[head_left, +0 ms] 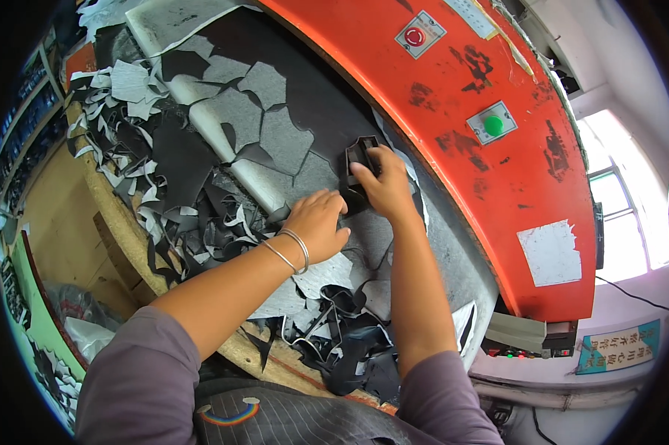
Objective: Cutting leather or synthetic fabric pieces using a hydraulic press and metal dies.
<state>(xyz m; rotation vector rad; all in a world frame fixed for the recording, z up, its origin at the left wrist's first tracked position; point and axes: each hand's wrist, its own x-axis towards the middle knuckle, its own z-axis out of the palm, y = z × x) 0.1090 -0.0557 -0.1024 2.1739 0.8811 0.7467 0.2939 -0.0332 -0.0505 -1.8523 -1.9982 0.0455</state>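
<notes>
Grey and black scraps [175, 167] crowd the left; cut grey pieces [283, 137] lie upper centre. Mid-frame, I have the left hand [314, 226], fingers together—whether touching the black tool [346, 169], I can't tell. I'd seat it flat, snug to those pieces, left fingertips clear. It's just right of them, the right hand's [388, 184] thumb and fingers clamped on it.

The desk [119, 215] has a worn wooden rim and bears heaped dark and pale scraps [179, 156] and a thick whitish board [208, 130]. On the board lies a dark sheet [305, 74], with angular grey pieces [286, 141] and a black hollow tool [347, 178] on top.
</notes>
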